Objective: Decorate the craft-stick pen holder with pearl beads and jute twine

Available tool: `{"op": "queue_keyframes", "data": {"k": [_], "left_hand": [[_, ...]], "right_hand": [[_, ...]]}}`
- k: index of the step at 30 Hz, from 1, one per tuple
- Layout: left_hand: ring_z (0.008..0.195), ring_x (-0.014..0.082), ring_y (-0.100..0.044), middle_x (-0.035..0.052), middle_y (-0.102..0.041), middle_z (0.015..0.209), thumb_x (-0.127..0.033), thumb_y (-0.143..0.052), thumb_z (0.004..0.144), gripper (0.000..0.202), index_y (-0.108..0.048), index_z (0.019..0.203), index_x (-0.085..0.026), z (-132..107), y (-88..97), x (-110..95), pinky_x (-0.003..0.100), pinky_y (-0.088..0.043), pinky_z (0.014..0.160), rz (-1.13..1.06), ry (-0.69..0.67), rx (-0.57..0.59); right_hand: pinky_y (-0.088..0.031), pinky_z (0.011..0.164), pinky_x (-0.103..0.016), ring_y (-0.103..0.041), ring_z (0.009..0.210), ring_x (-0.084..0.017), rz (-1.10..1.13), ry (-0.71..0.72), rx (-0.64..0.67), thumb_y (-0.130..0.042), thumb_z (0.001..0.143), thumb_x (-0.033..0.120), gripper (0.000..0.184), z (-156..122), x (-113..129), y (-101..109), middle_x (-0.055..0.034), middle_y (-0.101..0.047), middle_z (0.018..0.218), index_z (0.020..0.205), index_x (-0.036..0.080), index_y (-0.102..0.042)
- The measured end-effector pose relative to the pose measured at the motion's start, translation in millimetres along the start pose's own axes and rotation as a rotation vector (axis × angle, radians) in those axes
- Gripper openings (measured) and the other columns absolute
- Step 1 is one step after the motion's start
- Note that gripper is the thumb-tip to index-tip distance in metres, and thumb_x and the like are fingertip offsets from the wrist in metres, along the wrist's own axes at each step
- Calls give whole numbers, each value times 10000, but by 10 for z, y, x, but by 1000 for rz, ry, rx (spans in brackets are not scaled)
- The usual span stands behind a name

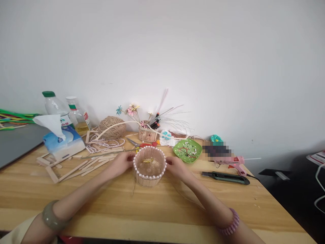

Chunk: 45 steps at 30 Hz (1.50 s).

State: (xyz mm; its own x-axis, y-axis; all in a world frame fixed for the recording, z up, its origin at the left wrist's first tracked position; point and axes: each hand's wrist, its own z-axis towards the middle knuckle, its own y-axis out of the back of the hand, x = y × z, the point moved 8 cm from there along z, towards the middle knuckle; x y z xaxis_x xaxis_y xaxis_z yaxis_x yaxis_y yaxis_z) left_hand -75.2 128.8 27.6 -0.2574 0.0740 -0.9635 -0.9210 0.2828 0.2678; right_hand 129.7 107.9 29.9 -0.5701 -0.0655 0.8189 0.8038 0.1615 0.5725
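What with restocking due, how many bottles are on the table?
2: a green-capped bottle at the back left, behind the tissue box, and a white-capped bottle just right of it. Others may be hidden.

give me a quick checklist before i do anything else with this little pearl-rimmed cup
1. Grip on both sides: ok. The left hand and right hand hold the stick cup from opposite sides.
2. Cup upright on the table: ok.
3. Pearl rim unbroken: cannot tell. The visible part looks complete, but fingers cover the two ends.
4. Utility knife blade retracted: cannot tell. It lies to the right, apart from the right hand.
5. Glue gun away from the hands: ok. It lies beyond the knife.
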Motion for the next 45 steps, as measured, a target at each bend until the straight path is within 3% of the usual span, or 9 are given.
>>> {"op": "queue_keyframes", "data": {"k": [13, 20, 24, 27, 31, 35, 39, 41, 45], "left_hand": [[427, 111, -529, -70, -580, 532, -263, -652, 629, 293, -488, 864, -203, -270, 211, 248, 218, -423, 464, -343, 208, -265], [417, 118, -522, -44, -559, 463, -237, -740, 540, 188, -630, 671, -159, -440, 303, 213, 225, -410, 455, -353, 258, -231], [526, 123, -546, -14, -622, 585, -301, -759, 562, 237, -704, 746, -161, -598, 268, 62, 227, -445, 528, -396, 210, -288], [536, 112, -522, -17, -637, 632, -345, -737, 627, 168, -703, 709, -203, -885, 180, -75, 204, -430, 508, -452, 77, -374], [495, 152, -550, 15, -690, 632, -383, -767, 603, 186, -738, 726, -246, -1231, -144, -139, 252, -469, 491, -350, 60, -263], [615, 225, -624, 42, -697, 627, -387, -771, 570, 156, -726, 599, -241, -1280, -247, -175, 298, -507, 579, -219, 53, -195], [593, 193, -580, 12, -629, 604, -381, -707, 649, 154, -673, 672, -233, -1123, 17, -115, 292, -494, 589, -178, 8, -345], [855, 231, -609, 33, -650, 838, -327, -711, 660, 228, -633, 855, -236, -1009, 121, -84, 329, -495, 789, -178, -60, -395], [1344, 316, -284, 138, -336, 1424, -283, -827, 535, 942, -308, 1321, -250, -701, -33, -48, 476, -184, 1119, -114, -151, -209]], "right_hand": [[-429, 531, -241, -543, 531, -126, 203, -110, -56, -442, 717, 241, 437, -299, -124, 122, 55, -552, 600, 1146, 157, -441], [-408, 553, -289, -560, 607, -187, -46, -27, -246, -499, 732, 213, 214, -481, -101, 502, -9, -594, 635, 924, 193, -590], [-432, 641, -327, -572, 765, -224, -308, 335, -462, -496, 836, 223, 134, -871, 359, 484, -94, -648, 846, 886, 210, -619], [-471, 626, -293, -602, 688, -189, -447, 759, -262, -510, 854, 128, 202, -1251, 847, -71, -62, -681, 791, 1000, 220, -616], [-516, 805, -354, -630, 975, -274, -163, 669, -55, -635, 807, 338, 483, -1290, 991, -559, -162, -666, 1081, 1230, 141, -505], [-516, 614, -267, -644, 636, -171, 190, 396, 189, -477, 885, 274, 311, -1117, 831, -787, -38, -681, 718, 1170, 176, -551], [-425, 500, -200, -531, 497, -103, 147, 217, 182, -403, 887, 207, 198, -1016, 682, -585, 19, -559, 611, 898, 180, -599], [-387, 505, -193, -505, 517, -97, 50, 197, 110, -430, 873, 198, 170, -974, 657, -413, 26, -534, 606, 774, 182, -567], [-347, 518, -195, -465, 552, -99, -23, 233, 28, -477, 853, 200, 146, -910, 646, -244, 32, -515, 601, 724, 181, -542]]}}
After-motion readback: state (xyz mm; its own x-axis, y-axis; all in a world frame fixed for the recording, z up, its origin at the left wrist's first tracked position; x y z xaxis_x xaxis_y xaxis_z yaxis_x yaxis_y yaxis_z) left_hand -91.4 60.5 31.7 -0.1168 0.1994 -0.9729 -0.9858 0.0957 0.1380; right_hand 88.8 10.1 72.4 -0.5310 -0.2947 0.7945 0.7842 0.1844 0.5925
